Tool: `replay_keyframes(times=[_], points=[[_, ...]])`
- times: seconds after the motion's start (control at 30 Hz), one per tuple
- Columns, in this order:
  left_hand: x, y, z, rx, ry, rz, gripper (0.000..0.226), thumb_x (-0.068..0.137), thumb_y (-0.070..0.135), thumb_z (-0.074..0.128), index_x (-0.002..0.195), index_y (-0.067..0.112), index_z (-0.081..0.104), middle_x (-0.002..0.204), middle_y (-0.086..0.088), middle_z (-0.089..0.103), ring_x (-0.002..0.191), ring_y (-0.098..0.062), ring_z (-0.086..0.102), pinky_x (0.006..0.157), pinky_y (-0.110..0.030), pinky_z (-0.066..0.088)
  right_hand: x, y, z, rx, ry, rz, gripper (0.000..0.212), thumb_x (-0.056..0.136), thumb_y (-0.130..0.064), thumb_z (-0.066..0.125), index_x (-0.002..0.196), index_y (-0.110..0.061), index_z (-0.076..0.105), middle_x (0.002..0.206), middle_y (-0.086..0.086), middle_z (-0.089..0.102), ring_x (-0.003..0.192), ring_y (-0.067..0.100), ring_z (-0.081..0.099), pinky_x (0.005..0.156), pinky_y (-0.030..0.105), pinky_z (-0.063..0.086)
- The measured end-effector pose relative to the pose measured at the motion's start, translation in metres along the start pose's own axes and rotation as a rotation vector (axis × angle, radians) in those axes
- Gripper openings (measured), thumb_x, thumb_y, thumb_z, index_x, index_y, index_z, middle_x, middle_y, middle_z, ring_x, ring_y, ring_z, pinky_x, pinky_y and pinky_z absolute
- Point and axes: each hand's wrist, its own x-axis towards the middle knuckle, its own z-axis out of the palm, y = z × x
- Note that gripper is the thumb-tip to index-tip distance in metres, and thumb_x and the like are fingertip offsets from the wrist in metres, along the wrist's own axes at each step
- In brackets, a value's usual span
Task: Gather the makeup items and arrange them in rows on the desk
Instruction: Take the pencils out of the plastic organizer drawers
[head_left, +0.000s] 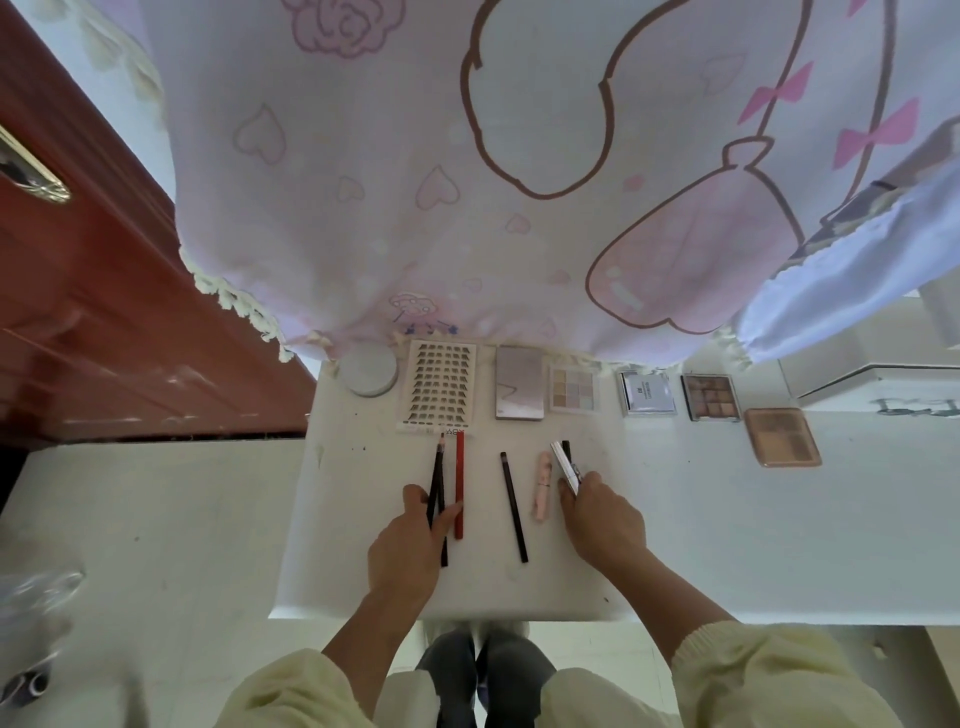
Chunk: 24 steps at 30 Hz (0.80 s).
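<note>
On the white desk (727, 545) a back row holds a round white jar (369, 370), a false-lash card (440, 387), a silver compact (520, 382), a pale eyeshadow palette (574, 388), a silver-framed palette (647, 393), a brown palette (711, 397) and a tan compact (782, 436). Nearer me lie a red pencil (459, 478), a long dark pencil (513, 504) and a pink tube (542, 491). My left hand (410, 540) pinches two thin black pencils (439, 467). My right hand (602, 514) grips a silver tube (565, 465), with a dark stick beside it.
A pink and white printed curtain (467, 182) hangs over the desk's back edge. A red-brown wooden cabinet (104, 312) stands at the left. A white shelf unit (872, 384) sits at the right. Pale floor lies to the left of the desk; my legs show below its front edge.
</note>
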Motion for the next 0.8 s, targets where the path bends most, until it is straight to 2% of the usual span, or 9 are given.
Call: replay_keyframes(times=[0.2,0.37,0.47,0.67,0.73,0.8], points=[[-0.001,-0.016,-0.007,-0.020,0.048,-0.005,0.032,0.097,0.052,0.035,0.097,0.021,0.038,0.072,0.005,0.057,0.062,-0.013,0.059,0.065,-0.031,0.054,-0.001,0.010,-0.006,0.087,0.100,0.033,0.036,0.103,-0.044,0.026,0.089,-0.015,0.041,0.073,-0.002,0.052,0.064,0.020,0.051,0.061,0.031,0.039],[0.003,-0.036,-0.019,0.018,0.104,-0.063,0.033,0.097,0.051,0.035,0.095,0.018,0.039,0.073,0.004,0.056,0.060,-0.012,0.057,0.062,-0.030,0.051,0.005,0.031,-0.013,-0.006,0.133,0.095,0.035,0.103,-0.042,0.025,0.090,-0.013,0.041,0.090,0.008,0.064,0.074,0.026,0.056,0.064,0.032,0.039],[0.005,-0.039,-0.023,0.080,0.097,-0.062,0.034,0.097,0.052,0.037,0.094,0.018,0.038,0.073,0.005,0.055,0.059,-0.011,0.056,0.055,-0.026,0.047,0.006,0.035,-0.010,-0.065,0.104,0.075,0.035,0.103,-0.042,0.024,0.092,-0.013,0.040,0.095,0.007,0.064,0.084,0.029,0.062,0.065,0.032,0.039],[0.005,-0.037,-0.023,0.132,0.086,-0.073,0.037,0.095,0.055,0.040,0.096,0.018,0.035,0.073,0.004,0.055,0.057,-0.011,0.055,0.048,-0.023,0.039,0.003,0.036,-0.007,-0.145,0.094,-0.010,0.039,0.103,-0.040,0.023,0.105,-0.011,0.048,0.101,0.006,0.061,0.090,0.030,0.063,0.065,0.032,0.038],[0.004,-0.035,-0.024,0.111,0.096,-0.058,0.036,0.095,0.054,0.041,0.097,0.019,0.034,0.075,0.005,0.055,0.058,-0.009,0.055,0.050,-0.022,0.042,0.003,0.039,-0.008,-0.153,0.101,-0.044,0.039,0.103,-0.040,0.022,0.102,-0.013,0.050,0.100,0.005,0.062,0.089,0.029,0.063,0.066,0.032,0.039],[0.005,-0.028,-0.025,0.100,0.106,-0.010,0.034,0.096,0.053,0.040,0.098,0.020,0.036,0.079,0.006,0.056,0.062,-0.010,0.057,0.058,-0.025,0.051,0.004,0.039,-0.010,-0.121,0.117,-0.059,0.036,0.103,-0.041,0.023,0.093,-0.015,0.046,0.097,0.005,0.063,0.086,0.029,0.063,0.067,0.033,0.042]])
